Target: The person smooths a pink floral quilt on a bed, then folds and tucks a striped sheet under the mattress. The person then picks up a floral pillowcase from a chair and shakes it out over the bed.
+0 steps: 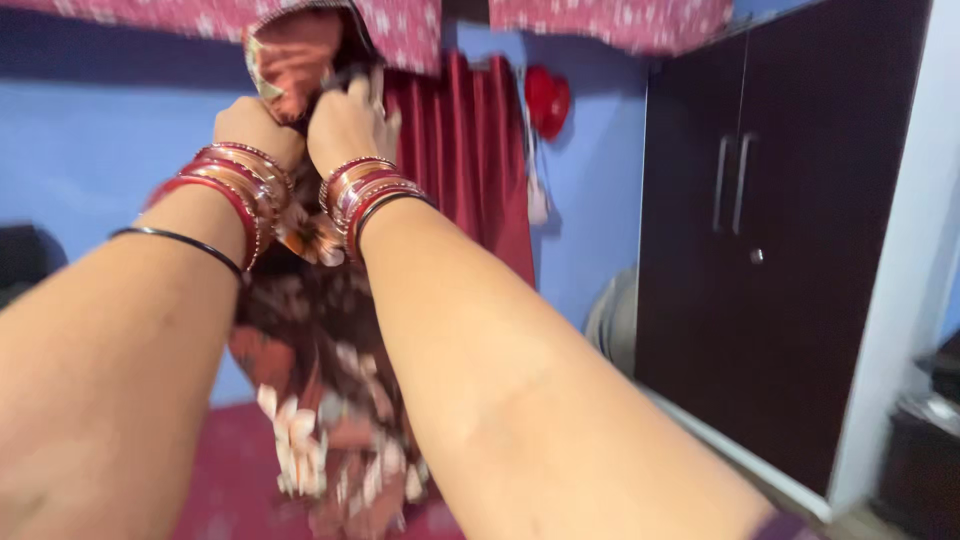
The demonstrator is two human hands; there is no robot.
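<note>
Left hand (255, 125) and right hand (348, 120) raised close together, both clenched on the top edge of a dark floral cloth (320, 390) that hangs down between the forearms. Risk, as I judge: a loosened grip drops it; stacked bangles (375, 195) could snag the fabric. Maroon curtain (465, 150) behind, dark wardrobe (790, 230) right. No packages, labels or signs visible.

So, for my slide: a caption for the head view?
Both hands raised, gripping a dark floral patterned cloth before a maroon curtain.

Both arms raised, left hand (255, 125) and right hand (347, 120) side by side, fingers closed
</note>
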